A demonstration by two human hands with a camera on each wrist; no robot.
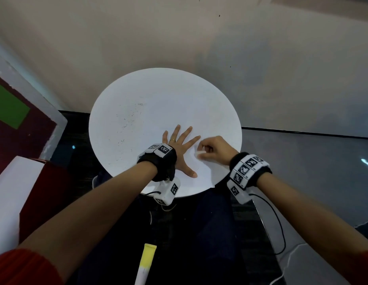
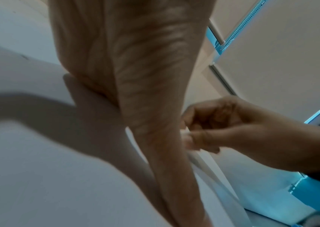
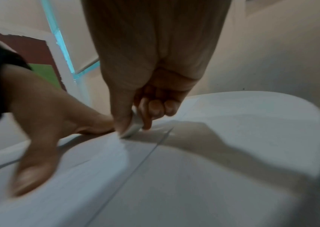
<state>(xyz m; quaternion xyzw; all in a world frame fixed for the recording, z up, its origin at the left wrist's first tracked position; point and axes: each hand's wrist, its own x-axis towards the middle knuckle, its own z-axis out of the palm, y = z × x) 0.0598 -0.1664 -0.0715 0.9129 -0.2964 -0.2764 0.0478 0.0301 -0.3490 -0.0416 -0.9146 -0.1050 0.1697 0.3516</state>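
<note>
Setting: a person sits at a round white counter (image 1: 150, 95), seen from above, both bare forearms reaching in.
Left hand (image 1: 180, 150): laid flat, fingers spread wide and straight, palm pressing a sheet of paper (image 3: 106, 172) down on the counter's near edge.
Right hand (image 1: 216, 150): curled, with thumb and fingertips pinching a small white eraser (image 3: 134, 127).
Eraser position: its lower end touches the sheet, and its upper end is hidden between the thumb and fingers.
Eraser axis: a flat slab held on edge, tilted steeply, running from the fingertips down to the paper.
Key relation: the eraser meets the paper in the open wedge between the left forefinger and left thumb, just to the left of the right knuckles.
Nearer hand: the right holds it. The left forefinger lies just beside it, but the blur hides whether they touch.
Likely step: rubbing out a mark while the sheet is held in place.
Next move: probably short strokes inside that wedge, stopping short of the left fingers.
Elsewhere: dark crumbs (image 1: 127, 122) are scattered on the bare counter beyond the left hand.
</note>
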